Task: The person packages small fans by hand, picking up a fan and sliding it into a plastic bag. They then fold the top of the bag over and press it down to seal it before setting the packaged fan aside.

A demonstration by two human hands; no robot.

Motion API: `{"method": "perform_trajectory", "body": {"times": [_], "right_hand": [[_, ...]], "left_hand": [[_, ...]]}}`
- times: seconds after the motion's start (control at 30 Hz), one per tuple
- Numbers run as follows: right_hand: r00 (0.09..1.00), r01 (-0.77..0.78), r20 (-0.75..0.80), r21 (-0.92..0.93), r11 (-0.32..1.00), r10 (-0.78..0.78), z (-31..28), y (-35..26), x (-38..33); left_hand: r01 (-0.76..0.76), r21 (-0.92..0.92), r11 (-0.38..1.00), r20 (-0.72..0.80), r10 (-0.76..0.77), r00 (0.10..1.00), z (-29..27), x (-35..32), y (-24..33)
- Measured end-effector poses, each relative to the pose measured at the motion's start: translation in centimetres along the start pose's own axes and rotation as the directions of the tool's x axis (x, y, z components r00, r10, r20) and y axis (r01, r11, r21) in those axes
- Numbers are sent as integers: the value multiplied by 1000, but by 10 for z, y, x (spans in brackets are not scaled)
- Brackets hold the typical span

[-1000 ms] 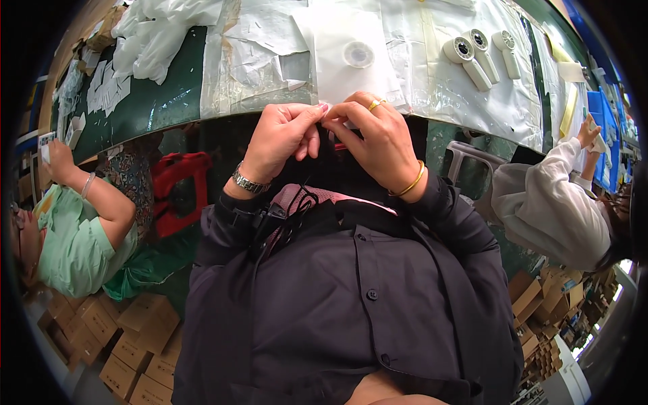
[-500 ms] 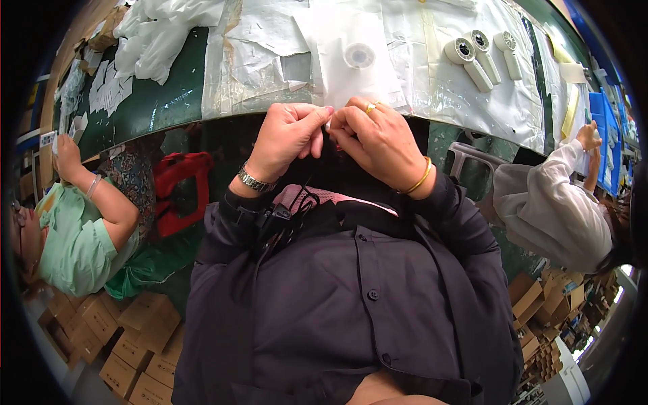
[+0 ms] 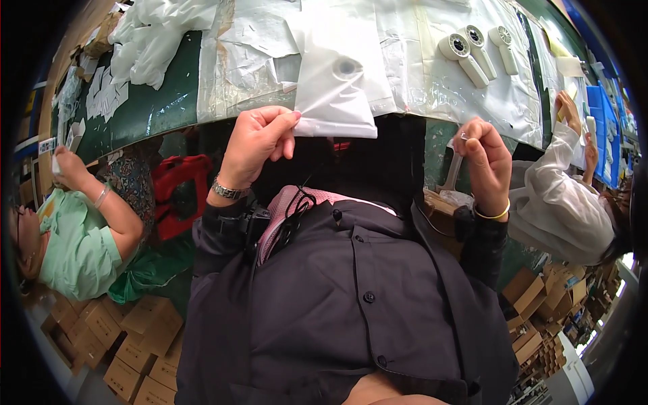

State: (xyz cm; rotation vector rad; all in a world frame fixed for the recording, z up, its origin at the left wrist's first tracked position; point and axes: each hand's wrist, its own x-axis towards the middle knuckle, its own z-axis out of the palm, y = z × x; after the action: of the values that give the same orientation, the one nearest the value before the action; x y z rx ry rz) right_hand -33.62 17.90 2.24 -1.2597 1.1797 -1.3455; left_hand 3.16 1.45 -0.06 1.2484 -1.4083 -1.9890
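- My left grip point(image 3: 260, 138) is drawn narrow, thumb and index finger pinched on the near left edge of a white translucent plastic bag point(image 3: 331, 101), just above its lower corner, while my other fingers curl under
- This bag lies in front of me with its upper part on the surface point(image 3: 165, 101), a green worktop, and its straight lower edge juts out past the near rim toward my body
- Through the film I see a round grey shape point(image 3: 347, 67), blurred by the plastic, with creases running from it toward my pinching fingers
- My right grip point(image 3: 487, 158) is away from the bag, well to its right and off the surface, with the thumb close to the bent fingers; I cannot tell whether anything small is caught between the tips
- Just behind those fingers is a light grey bar-like frame point(image 3: 453, 170), partly covered by my hand
- A metal-link watch point(image 3: 229, 190) circles my left wrist, and a thin gold-coloured bangle point(image 3: 494, 213) my right
- Right of the bag, three white handheld fans with round heads point(image 3: 474, 71) lie near one another on pale plastic sheeting point(image 3: 499, 115)
- Far to the left are a heap of crumpled white plastic point(image 3: 158, 40) and some scattered white paper slips point(image 3: 106, 96)
- A co-worker in a pale green top point(image 3: 81, 236) is on my left, another in a white long-sleeved top point(image 3: 560, 209) on my right
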Motion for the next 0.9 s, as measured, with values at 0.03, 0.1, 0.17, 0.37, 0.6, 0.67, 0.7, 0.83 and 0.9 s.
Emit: {"method": "perform_trajectory", "body": {"times": [0.03,0.1,0.17,0.37,0.6,0.67,0.7,0.83,0.9], "right_hand": [[991,-85,-106,-82,993,76,-12,6,-11],[925,-271,-328,-215,938,193,-24,14,-28],[884,-387,-422,-422,820,200,-26,14,-38],[887,-172,-255,-956,237,-384,-13,22,-39],[860,270,88,-914,302,-502,65,26,16],[855,334,161,-898,286,-494,79,32,33],[846,397,234,-876,273,-479,84,35,39],[822,474,320,-843,255,-470,96,42,55],[829,472,298,-827,306,-473,97,44,58]], "left_hand": [[-1,0,1000,4,1,1000,0,-1,1],[7,19,1000,10,-7,1000,0,-3,2],[11,34,999,13,-12,1000,-5,-7,2],[-367,473,801,-183,497,849,-10,-15,-1],[-552,832,55,259,841,474,2,4,10],[-575,818,16,354,774,525,3,8,7],[-577,817,13,356,776,521,3,11,8],[-618,786,21,389,761,520,4,15,10],[-643,766,20,384,787,483,2,21,12]]}}
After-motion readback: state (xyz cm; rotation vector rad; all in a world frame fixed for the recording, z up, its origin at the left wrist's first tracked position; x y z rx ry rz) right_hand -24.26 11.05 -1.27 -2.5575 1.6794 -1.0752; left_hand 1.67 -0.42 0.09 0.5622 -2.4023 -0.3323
